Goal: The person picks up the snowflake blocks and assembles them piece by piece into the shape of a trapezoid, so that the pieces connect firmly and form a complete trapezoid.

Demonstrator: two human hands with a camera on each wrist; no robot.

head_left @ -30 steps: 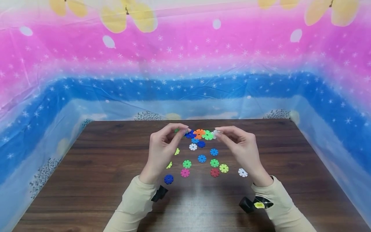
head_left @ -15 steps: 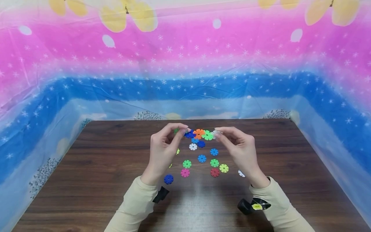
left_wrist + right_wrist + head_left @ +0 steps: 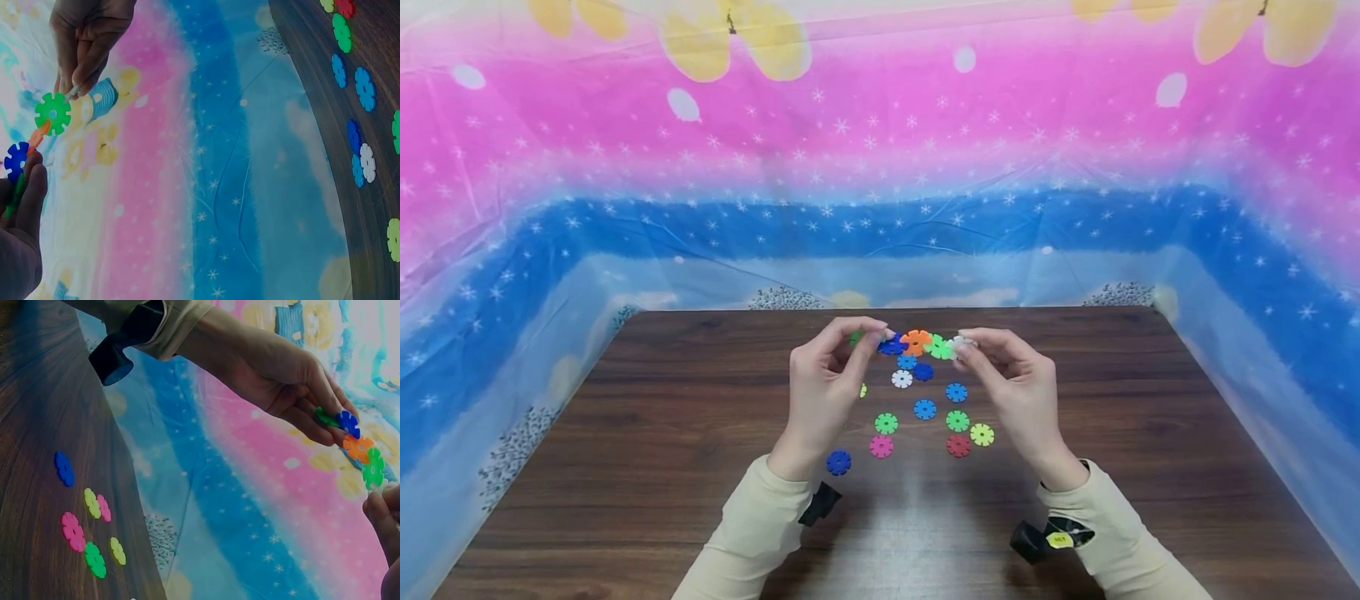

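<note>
My two hands hold a short chain of interlocking notched plastic discs in the air above the table. In the head view its dark blue disc (image 3: 892, 343), orange disc (image 3: 915, 342) and green disc (image 3: 937, 347) show between the hands. My left hand (image 3: 820, 379) pinches the left end, where another green disc (image 3: 326, 417) is joined to the blue one, partly hidden by fingers. At the other end, my right hand (image 3: 1018, 383) pinches a white disc (image 3: 958, 347) between thumb and fingers, and this disc meets the green one. The fingertips cover much of the white disc.
Loose discs lie scattered on the brown wooden table (image 3: 662, 433), among them a pink disc (image 3: 882, 447), a red disc (image 3: 958, 446), a yellow disc (image 3: 982, 434) and a dark blue disc (image 3: 838, 462). A patterned cloth (image 3: 880, 225) surrounds the table's back and sides.
My right wrist has shifted slightly inward and now hides the loose white disc on the table. The green disc beside the held white one has turned a little. Both hands keep their hold.
</note>
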